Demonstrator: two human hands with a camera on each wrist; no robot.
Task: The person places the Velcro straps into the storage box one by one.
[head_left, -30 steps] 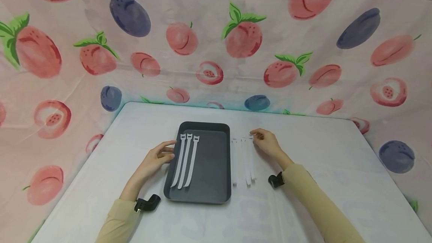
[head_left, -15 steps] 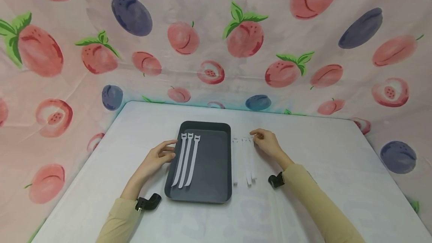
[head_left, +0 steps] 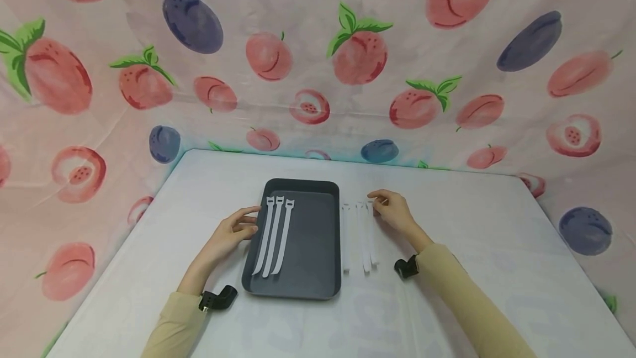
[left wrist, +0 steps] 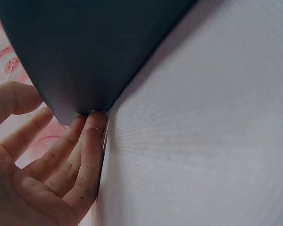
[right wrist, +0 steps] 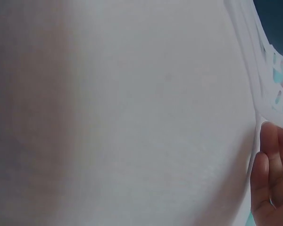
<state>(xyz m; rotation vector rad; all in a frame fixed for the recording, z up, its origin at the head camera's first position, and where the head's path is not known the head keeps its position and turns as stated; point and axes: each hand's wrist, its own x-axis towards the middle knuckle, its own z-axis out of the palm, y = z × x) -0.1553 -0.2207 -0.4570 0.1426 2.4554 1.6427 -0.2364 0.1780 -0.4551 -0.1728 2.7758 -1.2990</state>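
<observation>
My left hand (head_left: 228, 233) rests at the left wall of a dark grey tray (head_left: 318, 247), its fingers loosely extended. In the left wrist view several fingertips (left wrist: 92, 122) touch the tray's outer side, close to the table. Inside the tray lie three white cable ties (head_left: 270, 239) with slotted heads, side by side at the left. Three more white cable ties (head_left: 359, 236) lie right of the tray, faint against the white cloth. At the head of the rightmost one is my right hand (head_left: 395, 211), fingers slightly bent; its thumb is hidden in the right wrist view.
A white cloth (head_left: 477, 220) covers the table. Behind it hangs a fruit-printed curtain (head_left: 308, 65), meeting the table's back edge. Black wrist cameras (head_left: 218, 298) sit on both wrists, above tan sleeves (head_left: 174, 325).
</observation>
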